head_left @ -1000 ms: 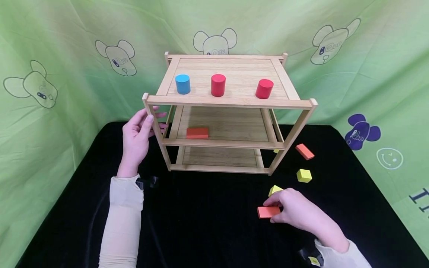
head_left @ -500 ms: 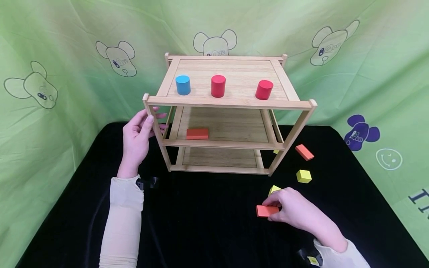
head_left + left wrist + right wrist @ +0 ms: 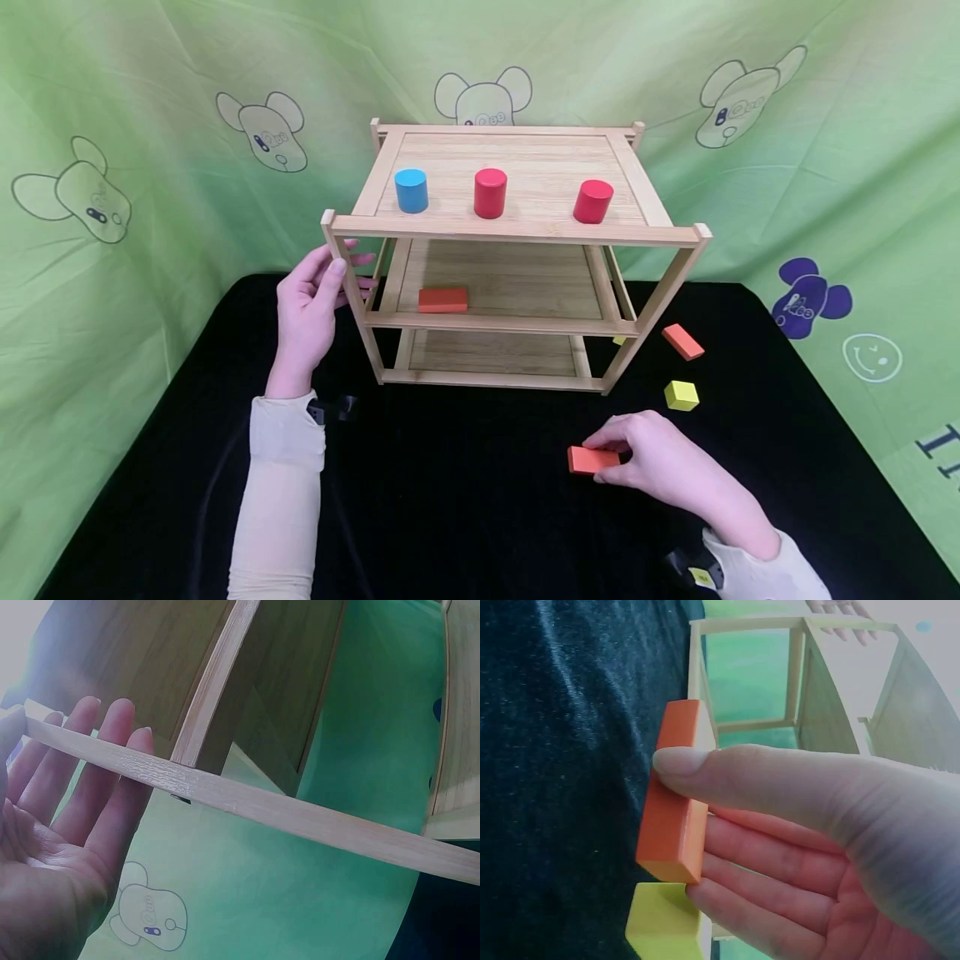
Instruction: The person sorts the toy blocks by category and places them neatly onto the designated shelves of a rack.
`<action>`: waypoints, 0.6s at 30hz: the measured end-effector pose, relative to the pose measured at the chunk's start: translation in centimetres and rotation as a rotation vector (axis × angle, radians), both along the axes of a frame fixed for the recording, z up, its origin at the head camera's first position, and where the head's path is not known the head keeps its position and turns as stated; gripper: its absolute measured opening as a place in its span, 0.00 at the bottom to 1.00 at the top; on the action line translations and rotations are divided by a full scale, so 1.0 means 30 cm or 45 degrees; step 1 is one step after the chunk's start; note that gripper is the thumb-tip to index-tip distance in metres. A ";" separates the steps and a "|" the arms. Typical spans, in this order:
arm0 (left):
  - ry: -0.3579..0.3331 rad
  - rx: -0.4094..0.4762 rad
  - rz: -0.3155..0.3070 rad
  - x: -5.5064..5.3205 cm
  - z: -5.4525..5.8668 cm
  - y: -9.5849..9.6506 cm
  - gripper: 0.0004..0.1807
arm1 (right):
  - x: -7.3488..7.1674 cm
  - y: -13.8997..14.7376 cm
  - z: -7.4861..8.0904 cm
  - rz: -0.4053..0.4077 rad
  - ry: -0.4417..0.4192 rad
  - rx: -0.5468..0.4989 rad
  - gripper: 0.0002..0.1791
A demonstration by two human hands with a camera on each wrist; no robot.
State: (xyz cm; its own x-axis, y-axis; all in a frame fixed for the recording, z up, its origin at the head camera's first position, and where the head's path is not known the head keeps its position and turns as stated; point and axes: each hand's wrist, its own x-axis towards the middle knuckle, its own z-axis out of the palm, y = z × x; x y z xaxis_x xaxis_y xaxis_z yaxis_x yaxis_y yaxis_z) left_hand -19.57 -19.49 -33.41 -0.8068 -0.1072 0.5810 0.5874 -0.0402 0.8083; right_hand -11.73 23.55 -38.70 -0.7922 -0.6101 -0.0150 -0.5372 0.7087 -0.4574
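In the head view, my right hand [image 3: 652, 458] pinches an orange rectangular block [image 3: 588, 460] between thumb and fingers, low over the black cloth. The right wrist view has the thumb across the block's face, with a yellow cube [image 3: 664, 922] just past its lower end. My left hand [image 3: 307, 312] holds the front left post [image 3: 360, 321] of a three-tier wooden shelf [image 3: 502, 325], thumb in front and fingers behind. One orange block [image 3: 442, 300] lies on the middle tier. A blue cylinder [image 3: 412, 192] and two red cylinders, one central [image 3: 490, 194], stand on the top tier.
Right of the shelf, another orange block [image 3: 683, 342] and a yellow cube [image 3: 682, 396] lie on the black cloth [image 3: 450, 500]. A bit of yellow [image 3: 618, 340] shows behind the front right post. Green printed fabric [image 3: 150, 50] hangs around the back and sides.
My right hand has moved slightly forward and left with the orange block, and the yellow cube beyond it is now hidden in the head view. My left hand stays on the post.
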 end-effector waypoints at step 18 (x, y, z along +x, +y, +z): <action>0.007 0.014 -0.012 -0.001 0.000 0.000 0.17 | -0.053 -0.037 0.081 -0.002 0.082 -0.093 0.16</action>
